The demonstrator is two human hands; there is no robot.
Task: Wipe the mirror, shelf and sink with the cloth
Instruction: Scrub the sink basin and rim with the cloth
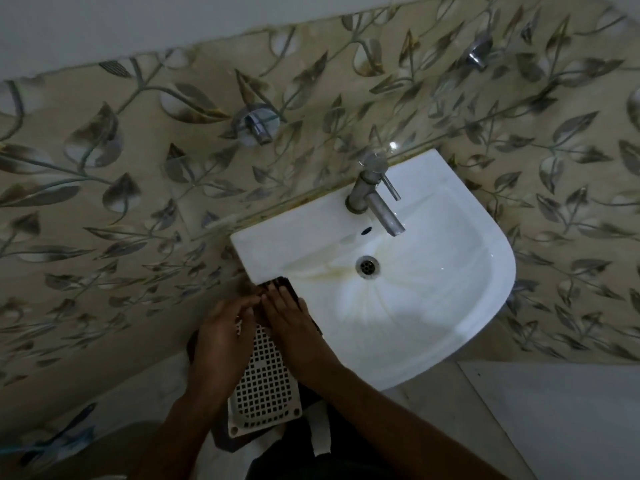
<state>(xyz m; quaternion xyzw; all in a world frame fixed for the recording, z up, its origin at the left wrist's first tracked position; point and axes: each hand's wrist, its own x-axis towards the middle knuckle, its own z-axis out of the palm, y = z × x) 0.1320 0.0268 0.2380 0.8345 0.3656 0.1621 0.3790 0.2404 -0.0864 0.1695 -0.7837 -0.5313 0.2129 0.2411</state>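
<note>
A white sink (450, 271) hangs on a leaf-patterned tiled wall, with yellowish stains around its drain (367, 265). A dark cloth (282, 288) lies over the sink's near-left rim. My right hand (294, 327) presses on it with its fingers stretched out. My left hand (218, 341) meets it fingertip to fingertip on the same cloth. Under both hands a white perforated plastic grille (263, 386) sticks out toward me. Two chrome brackets (256, 124) (479, 51) on the wall seem to carry a clear glass shelf. No mirror is in view.
A chrome tap (375, 202) stands at the back of the basin, spout over the bowl. The tiled wall (104, 202) fills the left and top. Pale floor tiles (554, 410) lie to the right below the sink. The room is dim.
</note>
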